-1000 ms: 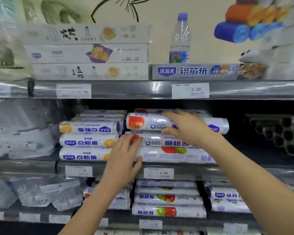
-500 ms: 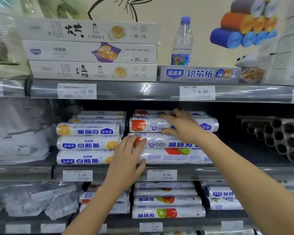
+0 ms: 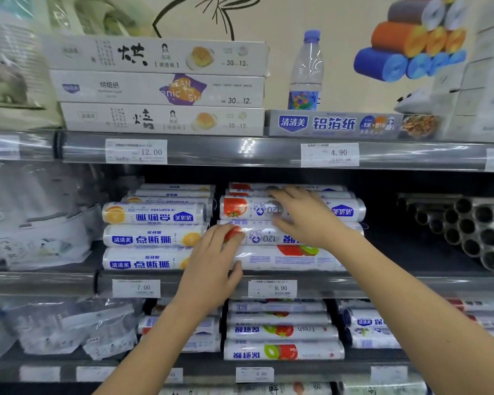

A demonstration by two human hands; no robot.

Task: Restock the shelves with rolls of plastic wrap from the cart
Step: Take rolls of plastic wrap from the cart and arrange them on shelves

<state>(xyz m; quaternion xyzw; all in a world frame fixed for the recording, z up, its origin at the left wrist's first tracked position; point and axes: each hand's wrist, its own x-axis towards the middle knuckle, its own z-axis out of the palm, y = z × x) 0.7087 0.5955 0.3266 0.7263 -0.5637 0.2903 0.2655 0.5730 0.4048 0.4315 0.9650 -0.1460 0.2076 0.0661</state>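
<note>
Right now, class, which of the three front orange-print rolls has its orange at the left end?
The top roll, printed upside down; middle roll and bottom roll show theirs at right.

Stacked wrap rolls [image 3: 291, 258] on middle shelf [image 3: 445, 283]; boxes [image 3: 160, 89] above, tubes [image 3: 468, 232] right, perhaps bags [image 3: 40, 223] left.

free: shelf gap [image 3: 388, 249] right of wrap rolls [image 3: 285, 259] | blocked: tubes [image 3: 468, 232] (stacked)

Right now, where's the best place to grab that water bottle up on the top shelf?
I'd take the water bottle round its clear middle, above the label, coming from the front right. It stands upright, the stacked boxes crowd its left, and the foil box hides its base.
</note>
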